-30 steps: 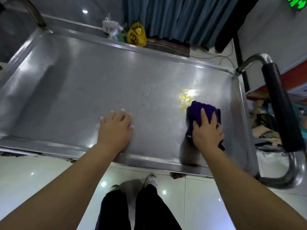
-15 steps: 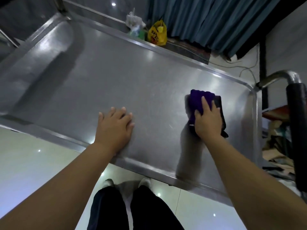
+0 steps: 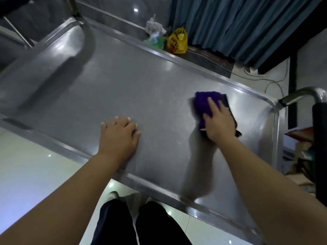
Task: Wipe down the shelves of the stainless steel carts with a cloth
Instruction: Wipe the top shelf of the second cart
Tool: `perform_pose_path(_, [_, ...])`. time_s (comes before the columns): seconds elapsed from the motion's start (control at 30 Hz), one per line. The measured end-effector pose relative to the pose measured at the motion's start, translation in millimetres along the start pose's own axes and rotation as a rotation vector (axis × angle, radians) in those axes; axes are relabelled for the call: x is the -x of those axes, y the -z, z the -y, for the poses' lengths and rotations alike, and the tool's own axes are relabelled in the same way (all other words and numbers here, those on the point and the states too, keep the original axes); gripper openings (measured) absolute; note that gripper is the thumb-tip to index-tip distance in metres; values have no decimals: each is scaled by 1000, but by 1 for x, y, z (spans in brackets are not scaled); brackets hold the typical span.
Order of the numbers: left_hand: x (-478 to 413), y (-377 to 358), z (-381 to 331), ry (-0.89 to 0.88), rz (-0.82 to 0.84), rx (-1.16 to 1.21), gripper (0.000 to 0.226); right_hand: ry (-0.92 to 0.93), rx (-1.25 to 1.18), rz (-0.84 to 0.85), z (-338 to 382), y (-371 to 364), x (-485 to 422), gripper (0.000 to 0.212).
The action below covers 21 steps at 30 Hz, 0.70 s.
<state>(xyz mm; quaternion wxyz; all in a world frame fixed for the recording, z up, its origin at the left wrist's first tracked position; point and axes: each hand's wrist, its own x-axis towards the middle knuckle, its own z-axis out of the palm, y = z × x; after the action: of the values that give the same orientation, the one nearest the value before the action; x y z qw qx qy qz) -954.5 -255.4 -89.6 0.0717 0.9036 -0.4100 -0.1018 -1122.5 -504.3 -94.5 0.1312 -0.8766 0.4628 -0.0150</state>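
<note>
Head view: wiping of the top shelf [image 3: 123, 89] is under way; how much is already clean cannot be told, and any lower shelves are hidden. The right hand [image 3: 218, 124] presses flat on the purple cloth [image 3: 203, 103], which protrudes beyond its fingertips. The left hand [image 3: 119, 137], empty and spread, braces on the steel beside it.

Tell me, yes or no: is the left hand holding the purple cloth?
No. The left hand lies flat and empty on the cart shelf, while the right hand presses the purple cloth.
</note>
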Motion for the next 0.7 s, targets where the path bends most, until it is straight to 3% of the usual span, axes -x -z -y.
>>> perform_pose_path(0.1, [-4,2,-6,17,5,-16,28,-226,-6,6,-6,0,-7,56])
perform_pose_path(0.27, [-22,19,-10,42,-17,-57,30,-251,-22,-9,7,-7,-4,55])
perform_pose_path(0.5, [-100,25,-33,-110,15,76,36,-246,-10,20,5,-3,-4,56])
perform_pose_path(0.6, [-141,20,-42,-139,100,61,55,-323,-33,24,7,-3,-12,57])
perform_pose_path(0.7, [-157,12,-46,-107,184,-51,54,-422,-71,48,35,-9,-27,58])
